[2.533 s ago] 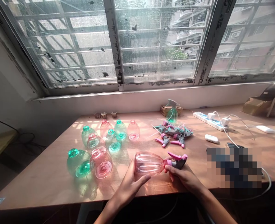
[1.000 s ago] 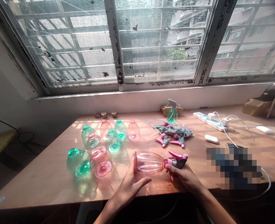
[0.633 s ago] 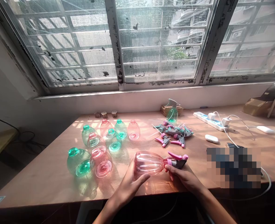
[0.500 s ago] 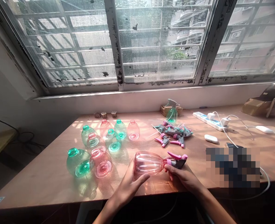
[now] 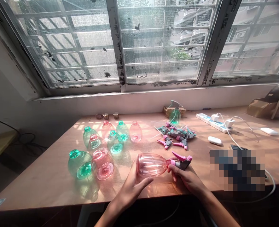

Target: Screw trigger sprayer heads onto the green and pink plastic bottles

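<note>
A clear pink bottle [image 5: 151,164] lies on its side in the air above the table's front edge. My left hand [image 5: 133,186] is wrapped around its base end, thumb along the near side. At the bottle's neck sits a grey and pink spray head [image 5: 183,163], its pink trigger pointing up and to the left. My right hand [image 5: 190,179] grips the spray head near its pink collar, between thumb and fingers. Whether the collar is fully tight cannot be made out.
Several open green [image 5: 80,165] and pink bottles [image 5: 103,165] stand on the left. Loose spray heads [image 5: 176,132] are piled behind my hands. Farther back stands a green spray bottle [image 5: 174,116]. A power strip [image 5: 212,123], white case [image 5: 214,140] and cables lie to the right.
The spray head has shifted slightly right at the neck, its trigger turned a little, with my right hand on it. My left hand keeps its hold on the bottle.
</note>
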### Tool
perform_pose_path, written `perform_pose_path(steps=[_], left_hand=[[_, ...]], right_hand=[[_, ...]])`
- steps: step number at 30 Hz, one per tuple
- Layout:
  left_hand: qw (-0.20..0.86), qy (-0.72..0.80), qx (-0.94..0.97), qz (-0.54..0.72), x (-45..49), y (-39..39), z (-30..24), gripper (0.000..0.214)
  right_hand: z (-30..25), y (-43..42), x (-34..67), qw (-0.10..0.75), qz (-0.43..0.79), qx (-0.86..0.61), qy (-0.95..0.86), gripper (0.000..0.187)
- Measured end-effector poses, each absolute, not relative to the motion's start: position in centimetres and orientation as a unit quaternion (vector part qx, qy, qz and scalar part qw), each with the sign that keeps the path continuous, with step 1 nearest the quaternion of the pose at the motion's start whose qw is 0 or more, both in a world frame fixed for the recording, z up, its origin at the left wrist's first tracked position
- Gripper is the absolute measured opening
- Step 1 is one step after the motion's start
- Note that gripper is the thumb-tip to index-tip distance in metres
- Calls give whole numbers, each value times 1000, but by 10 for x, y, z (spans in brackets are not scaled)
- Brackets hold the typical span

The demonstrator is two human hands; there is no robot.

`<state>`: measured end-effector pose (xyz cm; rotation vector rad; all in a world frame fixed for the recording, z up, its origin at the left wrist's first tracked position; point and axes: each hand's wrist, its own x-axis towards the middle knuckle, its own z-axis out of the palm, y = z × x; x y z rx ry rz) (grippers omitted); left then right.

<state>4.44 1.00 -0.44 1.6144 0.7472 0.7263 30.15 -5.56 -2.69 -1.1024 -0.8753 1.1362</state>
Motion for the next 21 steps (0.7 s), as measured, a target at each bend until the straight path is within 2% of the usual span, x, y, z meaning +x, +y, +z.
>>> perform_pose_path(steps=[9,16,21], left_hand=[[570,318,690,312,45,9,-3,102],[561,326,694,312,43,12,-9,113],[544,329,706,312,43,13,-10,113]], right_hand=[[-20,-57,298,616,502,-478,-374,58],[-23,-55,299,621,509,-468,-370,56],[-24,-56,300,619,513,-459,-378,53]])
